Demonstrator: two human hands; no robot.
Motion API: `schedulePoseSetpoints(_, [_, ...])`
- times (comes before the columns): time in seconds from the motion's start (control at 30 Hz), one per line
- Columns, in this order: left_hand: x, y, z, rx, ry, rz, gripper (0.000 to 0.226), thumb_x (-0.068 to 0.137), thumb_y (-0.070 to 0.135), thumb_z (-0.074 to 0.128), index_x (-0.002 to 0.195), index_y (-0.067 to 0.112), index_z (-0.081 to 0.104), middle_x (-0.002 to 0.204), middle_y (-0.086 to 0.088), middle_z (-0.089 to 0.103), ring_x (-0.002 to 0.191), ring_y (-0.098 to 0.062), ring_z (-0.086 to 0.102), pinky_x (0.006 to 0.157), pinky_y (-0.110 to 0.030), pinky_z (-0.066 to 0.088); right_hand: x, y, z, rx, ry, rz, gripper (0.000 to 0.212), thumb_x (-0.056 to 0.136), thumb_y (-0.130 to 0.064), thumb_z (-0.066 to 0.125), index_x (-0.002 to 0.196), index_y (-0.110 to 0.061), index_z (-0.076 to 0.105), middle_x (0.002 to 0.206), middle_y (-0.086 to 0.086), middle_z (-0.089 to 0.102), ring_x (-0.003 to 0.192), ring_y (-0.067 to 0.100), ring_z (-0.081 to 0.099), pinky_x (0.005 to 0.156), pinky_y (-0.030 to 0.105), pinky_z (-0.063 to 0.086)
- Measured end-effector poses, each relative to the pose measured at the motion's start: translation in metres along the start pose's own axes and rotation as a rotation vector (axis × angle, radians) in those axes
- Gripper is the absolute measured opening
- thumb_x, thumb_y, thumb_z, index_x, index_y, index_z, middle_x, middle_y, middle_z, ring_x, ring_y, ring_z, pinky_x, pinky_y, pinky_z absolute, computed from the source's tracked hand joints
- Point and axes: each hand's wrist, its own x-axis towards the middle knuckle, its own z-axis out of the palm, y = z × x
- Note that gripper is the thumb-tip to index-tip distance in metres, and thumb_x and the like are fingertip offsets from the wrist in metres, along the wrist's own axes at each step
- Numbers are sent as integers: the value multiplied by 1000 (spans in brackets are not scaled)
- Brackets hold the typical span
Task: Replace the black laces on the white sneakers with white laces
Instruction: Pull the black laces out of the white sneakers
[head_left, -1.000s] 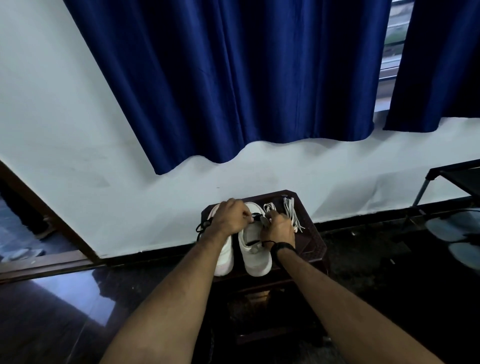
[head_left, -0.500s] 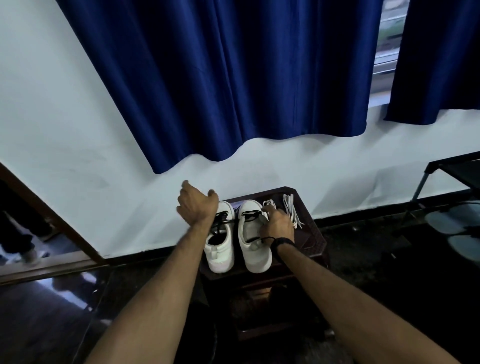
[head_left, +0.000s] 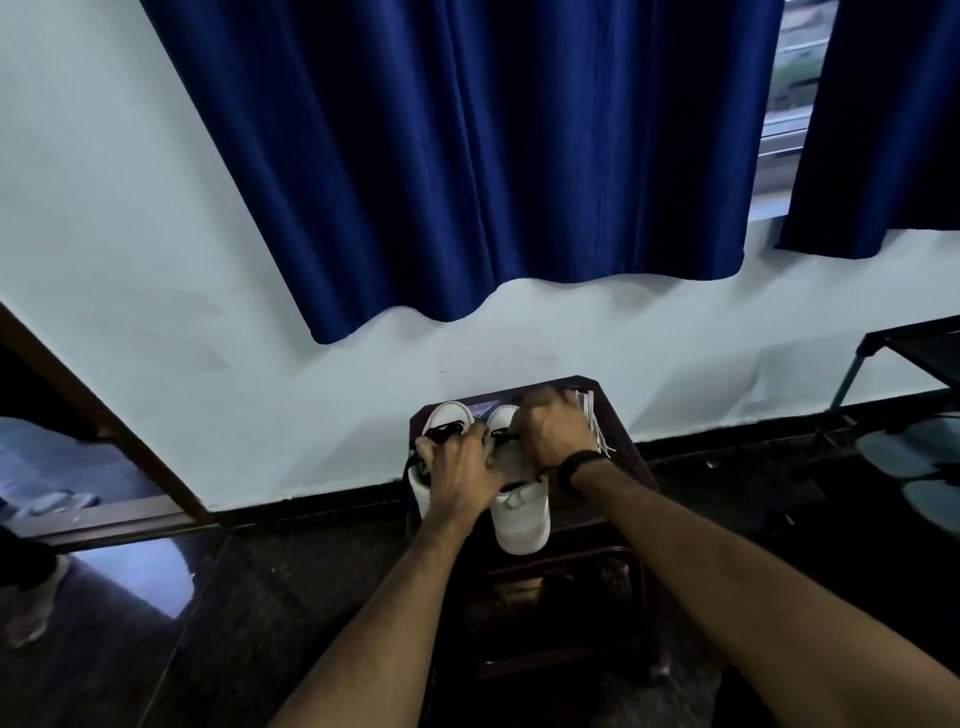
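Moved: your left hand (head_left: 457, 470), back from the wall onto the white sneakers (head_left: 522, 514), fingers curled into black laces (head_left: 447, 431); right hand's (head_left: 550, 431) grip unclear. Sneakers on bench (head_left: 628, 467), white laces (head_left: 595, 421) alongside.

Two bare arms show, with no sleeves on them. The right arm has a black band (head_left: 581, 466) around the wrist. The left hand (head_left: 457, 475) and right hand (head_left: 550, 428) wear nothing.
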Motion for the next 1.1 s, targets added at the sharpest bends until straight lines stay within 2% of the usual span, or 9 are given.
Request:
schedulePoseSetpoints(0.07, [-1, 0, 1, 12, 5, -25, 34, 75, 26, 56, 108, 22, 65, 89, -10, 74, 96, -31, 66, 97, -43, 28, 2, 13, -12, 254, 167, 331, 18, 80, -19, 60, 94, -20, 72, 105, 8, 64, 103, 30, 59, 87, 37, 47])
schedulePoseSetpoints(0.17, [-3, 0, 4, 29, -18, -34, 36, 76, 21, 58, 110, 22, 68, 95, -10, 73, 100, -30, 65, 96, -40, 26, 0, 31, -12, 342, 49, 522, 23, 85, -28, 59, 100, -14, 69, 110, 13, 66, 106, 34, 59, 86, 37, 51])
schedulePoseSetpoints(0.33, [-4, 1, 6, 12, -7, -61, 26, 76, 20, 57, 99, 20, 68, 89, -14, 71, 93, -35, 64, 87, -40, 32, 5, 26, 1, 247, -19, -7, 48, 68, -26, 56, 114, -19, 65, 113, 6, 64, 110, 31, 55, 92, 38, 44])
schedulePoseSetpoints(0.43, [-5, 2, 7, 10, -21, -60, 22, 76, 17, 56, 95, 14, 66, 88, -16, 69, 91, -35, 64, 90, -43, 39, 9, -3, 2, -135, -272, -287, 31, 83, -28, 56, 111, -20, 67, 111, 8, 65, 114, 28, 51, 97, 37, 36])
schedulePoseSetpoints(0.5, [-6, 2, 7, 24, -19, -58, 24, 75, 15, 55, 96, 12, 66, 88, -16, 69, 90, -35, 65, 91, -45, 40, 7, -12, 9, -254, -208, -291, 29, 89, -33, 51, 106, -17, 68, 109, 8, 65, 115, 27, 49, 98, 36, 28])
schedulePoseSetpoints(0.6, [-7, 3, 6, 51, 16, -59, 27, 72, 13, 57, 97, 14, 66, 86, -14, 71, 88, -34, 67, 92, -44, 36, 10, 1, -2, -51, -18, -70, 25, 84, -28, 55, 101, -22, 72, 102, 4, 69, 109, 26, 54, 95, 36, 36])
schedulePoseSetpoints(0.77, [-10, 5, 5, 91, 30, -66, 34, 77, 19, 60, 111, 18, 64, 91, -8, 72, 94, -28, 66, 94, -44, 31, 0, 35, -30, 687, 346, 674, 17, 79, -27, 60, 89, -23, 73, 87, 5, 73, 87, 29, 64, 75, 34, 54])
schedulePoseSetpoints(0.93, [-9, 4, 7, 39, 25, -90, 33, 76, 16, 60, 108, 16, 66, 89, -13, 71, 92, -32, 66, 97, -48, 40, -11, 61, -29, 918, 548, 853, 27, 91, -36, 55, 85, -14, 68, 83, 8, 73, 90, 27, 66, 76, 28, 45])
schedulePoseSetpoints(1.1, [-11, 7, 6, 67, 23, -73, 41, 78, 16, 59, 118, 19, 63, 101, -10, 70, 108, -29, 59, 96, -47, 31, -48, 65, -16, 459, 66, 444, 16, 76, -24, 67, 90, -16, 71, 92, 11, 72, 89, 30, 65, 72, 30, 48])
